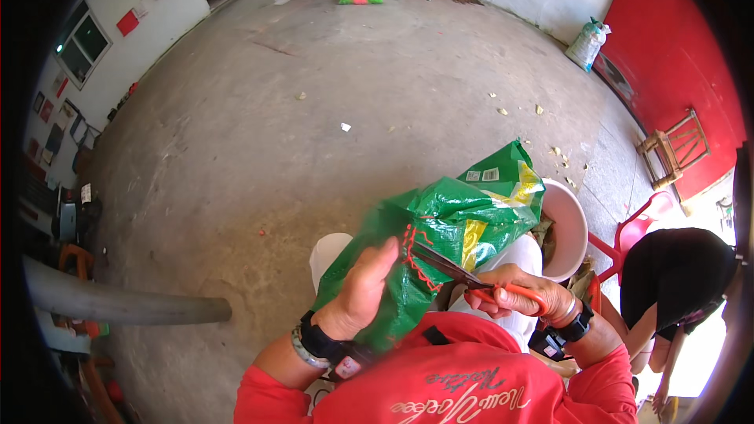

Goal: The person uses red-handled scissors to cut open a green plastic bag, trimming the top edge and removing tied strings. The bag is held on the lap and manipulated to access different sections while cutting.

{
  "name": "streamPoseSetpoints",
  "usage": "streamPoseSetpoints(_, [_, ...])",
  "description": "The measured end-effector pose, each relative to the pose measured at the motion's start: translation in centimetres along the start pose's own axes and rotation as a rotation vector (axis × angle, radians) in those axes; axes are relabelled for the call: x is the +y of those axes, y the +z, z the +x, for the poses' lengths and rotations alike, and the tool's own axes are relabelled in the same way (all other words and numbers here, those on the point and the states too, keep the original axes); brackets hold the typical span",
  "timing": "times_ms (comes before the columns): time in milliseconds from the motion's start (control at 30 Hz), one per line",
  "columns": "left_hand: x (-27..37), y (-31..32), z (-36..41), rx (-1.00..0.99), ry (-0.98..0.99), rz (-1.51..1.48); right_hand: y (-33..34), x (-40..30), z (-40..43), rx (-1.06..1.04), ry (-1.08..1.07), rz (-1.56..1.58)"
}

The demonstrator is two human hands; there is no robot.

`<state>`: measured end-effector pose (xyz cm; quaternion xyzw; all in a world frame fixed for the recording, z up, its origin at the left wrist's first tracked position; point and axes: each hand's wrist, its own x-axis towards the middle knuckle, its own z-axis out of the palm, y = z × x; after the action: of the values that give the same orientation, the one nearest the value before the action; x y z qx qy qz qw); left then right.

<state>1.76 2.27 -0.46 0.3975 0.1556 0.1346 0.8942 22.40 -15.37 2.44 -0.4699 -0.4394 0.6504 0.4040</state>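
Observation:
A green woven plastic sack (453,206) with yellow printing lies across my lap. Red thread (410,244) runs in loose loops over it. My right hand (509,293) is closed on the orange handles of a pair of scissors (445,262), whose dark blades point up and left and touch the sack beside the thread. My left hand (368,282) lies against the sack left of the thread; whether its fingers grip the fabric cannot be told, as part of the hand is blurred or hidden.
A pinkish bucket (568,229) holding dry leaves or scraps stands at the right. Beyond it are a pink plastic chair (633,235), a bending person in black (671,282) and a bamboo chair (668,150). A grey column (129,300) juts in from the left.

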Motion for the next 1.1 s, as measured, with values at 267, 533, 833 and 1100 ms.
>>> streamPoseSetpoints(267, [-0.2, 0.7, 0.0, 0.044, 0.056, 0.116, 0.0, 0.4, 0.3, 0.014, 0.012, 0.005])
streamPoseSetpoints(533, [-0.1, 1.8, 0.2, 0.103, 0.204, 0.411, -0.4, 0.4, 0.3, 0.002, -0.020, -0.122])
streamPoseSetpoints(833, [-2.6, 2.2, 0.8, 0.054, 0.122, 0.404, 1.0, -1.0, 1.1, 0.135, -0.078, -0.180])
streamPoseSetpoints(1100, [-0.4, 0.7, 0.1, 0.139, 0.197, 0.424, -0.8, -0.9, -0.9, 0.026, 0.048, -0.069])
